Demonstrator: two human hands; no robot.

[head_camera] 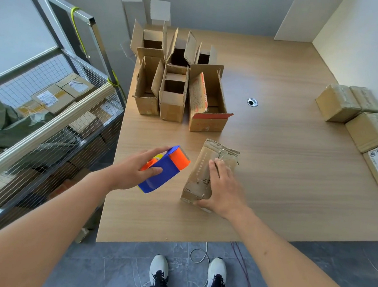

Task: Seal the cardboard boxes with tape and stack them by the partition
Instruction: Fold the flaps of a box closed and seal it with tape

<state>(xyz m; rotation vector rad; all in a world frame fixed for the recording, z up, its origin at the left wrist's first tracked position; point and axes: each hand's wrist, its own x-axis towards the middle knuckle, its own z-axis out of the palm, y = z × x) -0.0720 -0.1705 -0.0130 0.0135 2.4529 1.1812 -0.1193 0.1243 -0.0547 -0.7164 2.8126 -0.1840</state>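
At centre frame your left hand (133, 173) grips the blue-and-orange plastic tape dispenser (162, 169) above the pale wooden counter (271, 172), while your right hand (223, 189) clasps the worn closed brown cardboard box (204, 167) resting there, sealed brown boxes (355, 120) stacked at right edge.
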